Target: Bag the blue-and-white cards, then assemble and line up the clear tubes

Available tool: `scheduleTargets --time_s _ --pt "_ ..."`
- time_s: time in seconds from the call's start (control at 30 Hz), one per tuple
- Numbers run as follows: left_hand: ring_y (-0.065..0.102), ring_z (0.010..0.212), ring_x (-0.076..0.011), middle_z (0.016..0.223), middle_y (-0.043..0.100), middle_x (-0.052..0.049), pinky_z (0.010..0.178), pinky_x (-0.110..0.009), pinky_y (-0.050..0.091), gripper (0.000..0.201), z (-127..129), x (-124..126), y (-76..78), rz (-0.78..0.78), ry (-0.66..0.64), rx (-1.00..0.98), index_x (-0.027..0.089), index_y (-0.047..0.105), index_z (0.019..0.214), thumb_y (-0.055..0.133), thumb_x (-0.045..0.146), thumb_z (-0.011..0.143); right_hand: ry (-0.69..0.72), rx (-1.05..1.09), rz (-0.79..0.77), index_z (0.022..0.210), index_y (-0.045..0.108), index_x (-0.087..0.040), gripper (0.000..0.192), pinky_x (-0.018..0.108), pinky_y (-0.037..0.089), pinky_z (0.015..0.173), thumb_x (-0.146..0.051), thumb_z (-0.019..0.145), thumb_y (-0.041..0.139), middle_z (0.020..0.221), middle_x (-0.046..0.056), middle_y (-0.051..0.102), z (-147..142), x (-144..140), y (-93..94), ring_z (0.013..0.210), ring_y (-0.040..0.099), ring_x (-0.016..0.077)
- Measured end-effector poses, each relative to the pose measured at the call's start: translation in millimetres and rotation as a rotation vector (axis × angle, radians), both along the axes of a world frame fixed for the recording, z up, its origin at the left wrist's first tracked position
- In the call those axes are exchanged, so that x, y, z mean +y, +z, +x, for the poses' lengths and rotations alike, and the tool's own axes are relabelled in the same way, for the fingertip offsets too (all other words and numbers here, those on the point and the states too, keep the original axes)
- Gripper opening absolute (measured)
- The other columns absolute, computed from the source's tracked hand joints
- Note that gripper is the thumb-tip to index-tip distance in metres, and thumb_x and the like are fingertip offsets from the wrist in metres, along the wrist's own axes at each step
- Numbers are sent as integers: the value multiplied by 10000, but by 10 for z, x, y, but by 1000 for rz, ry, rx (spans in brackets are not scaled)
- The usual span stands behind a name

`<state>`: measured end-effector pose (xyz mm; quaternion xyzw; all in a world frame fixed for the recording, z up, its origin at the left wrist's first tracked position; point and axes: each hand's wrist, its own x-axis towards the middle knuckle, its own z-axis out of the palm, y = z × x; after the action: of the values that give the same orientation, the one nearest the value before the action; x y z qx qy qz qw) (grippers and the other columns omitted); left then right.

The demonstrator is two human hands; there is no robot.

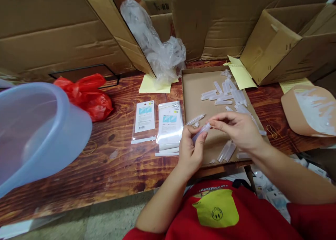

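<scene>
I pinch a small clear plastic tube [201, 131] between both hands at the centre of the frame: my left hand [191, 147] grips its lower end, my right hand [237, 128] nips the tip. It looks light, stiff and slippery, best held by the ends. Beneath lies a shallow cardboard tray [195, 89] of loose tubes [227, 94], on a wooden table [118, 166] ringed by cardboard boxes [286, 40].

blue basin [39, 135] cut off at left edge; packet print [144, 117] unreadable

Red plastic bag [88, 94], pale blue basin [36, 128], crumpled clear bag [157, 47], yellow paper [240, 73], rubber band [271, 131], cardboard boxes [286, 40].
</scene>
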<state>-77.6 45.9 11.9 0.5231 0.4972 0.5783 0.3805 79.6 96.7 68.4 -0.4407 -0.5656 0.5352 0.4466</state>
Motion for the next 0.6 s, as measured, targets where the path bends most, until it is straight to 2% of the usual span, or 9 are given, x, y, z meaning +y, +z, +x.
scheduleTargets --time_s 0.07,0.13,0.17,0.2,0.23,0.3,0.4,0.5,0.6 --pt "582 798 -154 880 608 -26 743 -293 451 254 -31 57 -23 7 24 31 217 554 946 594 467 965 263 -201 -68 823 786 -207 285 320 587 761 -476 735 817 808 36 774 59 357 71 755 714 165" --pt "587 808 -149 887 613 -23 756 -290 457 242 -64 120 -51 1 57 16 218 561 963 587 459 972 510 -454 -91 873 789 -201 370 369 581 759 -553 763 761 832 55 768 142 848 99 761 708 196" --pt "588 806 -148 876 611 -20 756 -289 463 247 -80 147 -68 -6 82 -16 220 562 970 588 466 970 512 -607 -39 916 786 -204 387 398 575 781 -567 806 712 878 64 768 187 1123 91 788 703 210" --pt "588 797 -146 857 605 -15 750 -286 468 255 -94 169 -86 -14 113 -58 223 562 975 589 477 968 371 -784 85 943 777 -211 367 425 562 818 -549 853 666 907 66 762 231 1402 69 824 692 221" --pt "587 779 -143 828 595 -8 736 -281 473 266 -107 186 -105 -22 145 -102 226 561 974 591 490 964 165 -964 239 918 765 -217 327 463 541 874 -519 866 652 931 71 752 274 1670 35 888 676 245" --pt "575 720 -133 760 566 10 687 -265 475 283 -130 201 -142 -42 187 -178 229 560 966 596 510 956 1 -1070 322 875 737 -203 250 585 437 1011 -440 863 662 1015 138 718 355 2129 -55 1111 590 344" --pt "547 643 -117 690 533 28 627 -243 465 305 -152 198 -171 -63 198 -225 221 562 927 616 521 942 -85 -1111 371 715 663 -209 345 617 377 1022 -532 837 677 881 172 663 457 2551 -220 1216 461 399" --pt "516 602 -104 648 508 43 613 -232 457 340 -161 200 -163 -80 184 -244 213 561 868 639 539 920 -149 -1086 422 659 592 -183 488 546 370 1001 -627 858 628 834 167 614 509 2723 -385 1195 413 350" --pt "475 570 -91 617 471 58 599 -222 439 379 -161 223 -138 -101 161 -289 211 551 830 665 567 891 -155 -1037 458 686 573 -179 421 471 379 977 -536 906 615 885 146 612 470 2752 -487 1125 429 281"
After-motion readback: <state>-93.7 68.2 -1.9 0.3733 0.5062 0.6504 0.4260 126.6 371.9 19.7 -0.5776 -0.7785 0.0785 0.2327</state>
